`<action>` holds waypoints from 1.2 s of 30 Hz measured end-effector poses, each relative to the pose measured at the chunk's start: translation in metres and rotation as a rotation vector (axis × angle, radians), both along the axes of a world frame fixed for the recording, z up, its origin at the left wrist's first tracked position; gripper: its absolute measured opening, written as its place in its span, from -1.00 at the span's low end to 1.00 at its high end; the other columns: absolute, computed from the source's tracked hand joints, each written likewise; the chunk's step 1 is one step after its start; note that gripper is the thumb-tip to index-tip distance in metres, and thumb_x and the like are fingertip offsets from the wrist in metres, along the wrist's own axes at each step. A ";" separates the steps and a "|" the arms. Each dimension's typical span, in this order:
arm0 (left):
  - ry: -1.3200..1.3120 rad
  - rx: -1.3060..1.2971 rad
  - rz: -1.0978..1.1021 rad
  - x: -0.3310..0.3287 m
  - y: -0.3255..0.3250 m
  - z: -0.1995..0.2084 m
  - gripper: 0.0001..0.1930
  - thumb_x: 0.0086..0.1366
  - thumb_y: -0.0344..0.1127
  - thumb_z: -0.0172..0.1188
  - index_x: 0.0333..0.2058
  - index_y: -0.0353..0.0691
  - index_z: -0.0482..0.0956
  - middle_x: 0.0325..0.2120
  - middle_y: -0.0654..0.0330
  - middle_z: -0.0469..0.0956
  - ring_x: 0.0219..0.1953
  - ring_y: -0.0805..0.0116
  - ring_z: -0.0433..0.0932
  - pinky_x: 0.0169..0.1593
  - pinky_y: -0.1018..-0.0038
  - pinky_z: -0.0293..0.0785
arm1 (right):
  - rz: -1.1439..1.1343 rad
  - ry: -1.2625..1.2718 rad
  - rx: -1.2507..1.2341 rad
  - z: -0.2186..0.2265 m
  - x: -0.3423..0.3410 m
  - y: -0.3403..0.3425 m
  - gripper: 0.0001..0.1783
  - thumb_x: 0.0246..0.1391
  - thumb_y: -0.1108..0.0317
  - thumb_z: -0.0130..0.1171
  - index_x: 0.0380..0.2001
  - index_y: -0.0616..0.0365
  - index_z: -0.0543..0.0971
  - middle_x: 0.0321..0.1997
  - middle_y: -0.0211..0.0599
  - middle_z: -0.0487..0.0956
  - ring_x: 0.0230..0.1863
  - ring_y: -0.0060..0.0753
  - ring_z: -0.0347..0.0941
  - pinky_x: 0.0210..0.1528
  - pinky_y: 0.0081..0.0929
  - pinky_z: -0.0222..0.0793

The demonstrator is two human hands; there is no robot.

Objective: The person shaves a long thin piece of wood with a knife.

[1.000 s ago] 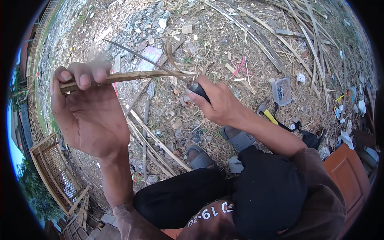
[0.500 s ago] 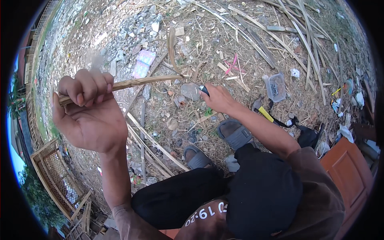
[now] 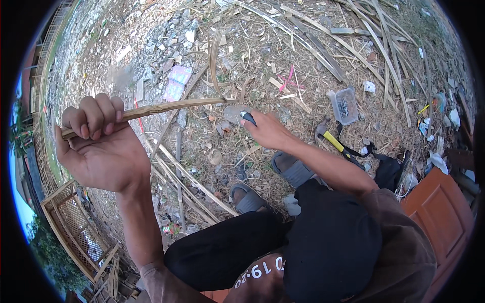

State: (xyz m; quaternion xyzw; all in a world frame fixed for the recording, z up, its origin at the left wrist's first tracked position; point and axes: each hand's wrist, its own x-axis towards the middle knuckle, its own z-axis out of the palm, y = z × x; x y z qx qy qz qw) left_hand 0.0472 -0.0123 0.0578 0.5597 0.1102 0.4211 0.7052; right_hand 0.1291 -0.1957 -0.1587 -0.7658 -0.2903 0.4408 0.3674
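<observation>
Around the left end of a brown wooden strip, the fingers of the left hand are wrapped, palm turned up, so that the wood is held raised above the littered ground. Just beyond the strip's right end, a black-handled tool is gripped in the right hand; its far part cannot be clearly made out. Near that same end, a long curled shaving is seen, bent away from the person. Beyond the strip, a pink-and-white packet is left lying; well to its right, a clear tub and a yellow-and-black hammer are set down. On its near side, grey sandals are worn. The strip's long axis is directed crosswise, slanted slightly away from the person toward its right end, which is pointed at the tool's side.
</observation>
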 end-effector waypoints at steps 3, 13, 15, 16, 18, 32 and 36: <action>-0.019 -0.007 -0.098 -0.008 -0.001 -0.006 -0.67 0.34 -0.09 -0.23 -0.59 -0.05 0.09 -0.66 0.35 0.03 -0.54 0.49 -0.01 -0.37 0.48 0.03 | -0.007 0.000 0.023 -0.005 -0.001 0.004 -0.60 0.21 0.16 0.00 -0.08 0.30 0.39 -0.53 0.15 0.52 -0.45 0.22 0.50 -0.32 0.02 0.36; -0.008 -0.028 0.027 -0.015 0.018 -0.013 -0.71 0.29 -0.12 -0.19 -0.60 -0.03 0.10 -0.66 0.35 0.01 -0.55 0.47 -0.01 -0.35 0.48 0.04 | 0.071 -0.110 0.530 0.018 -0.006 0.040 -0.66 0.21 0.14 0.09 -0.28 0.24 0.35 -0.65 0.03 0.45 -0.60 0.10 0.47 -0.52 -0.10 0.31; 0.009 -0.021 0.062 -0.025 0.023 -0.016 -0.69 0.31 -0.10 -0.20 -0.59 -0.03 0.10 -0.66 0.36 0.02 -0.55 0.48 -0.01 -0.36 0.48 0.04 | 0.106 -0.095 0.621 0.043 -0.012 0.032 -0.66 0.20 0.14 0.10 -0.28 0.23 0.35 -0.66 0.01 0.45 -0.60 0.12 0.47 -0.53 -0.08 0.31; 0.012 -0.001 0.073 -0.027 0.023 -0.016 -0.68 0.33 -0.08 -0.21 -0.59 -0.03 0.10 -0.67 0.37 0.03 -0.55 0.48 -0.01 -0.37 0.48 0.03 | 0.116 -0.083 0.645 0.050 -0.014 0.027 -0.67 0.19 0.15 0.10 -0.29 0.22 0.33 -0.68 0.01 0.45 -0.60 0.15 0.46 -0.52 -0.04 0.31; 0.034 0.002 0.134 -0.027 0.023 -0.014 -0.65 0.36 -0.05 -0.23 -0.59 -0.02 0.09 -0.68 0.38 0.04 -0.56 0.49 -0.01 -0.38 0.48 0.02 | 0.112 -0.146 0.567 0.025 -0.012 0.019 -0.68 0.19 0.17 0.07 -0.25 0.23 0.35 -0.65 0.03 0.48 -0.57 0.16 0.49 -0.48 -0.01 0.36; -0.006 0.017 -0.080 -0.024 0.025 0.028 -0.74 0.28 -0.22 -0.16 -0.60 -0.06 0.17 -0.68 0.37 0.05 -0.58 0.50 0.01 -0.42 0.50 0.03 | 0.112 -0.183 0.012 -0.022 0.008 0.002 -0.59 0.17 0.18 0.02 -0.10 0.34 0.41 -0.53 0.18 0.55 -0.44 0.24 0.53 -0.32 0.02 0.42; 0.019 0.048 0.033 -0.031 0.011 0.025 -0.74 0.29 -0.22 -0.17 -0.61 -0.06 0.17 -0.69 0.37 0.06 -0.60 0.51 0.00 -0.43 0.52 0.02 | 0.144 -0.131 -0.043 -0.018 -0.004 -0.008 -0.60 0.18 0.17 0.02 -0.07 0.30 0.41 -0.54 0.16 0.54 -0.45 0.23 0.53 -0.32 0.02 0.42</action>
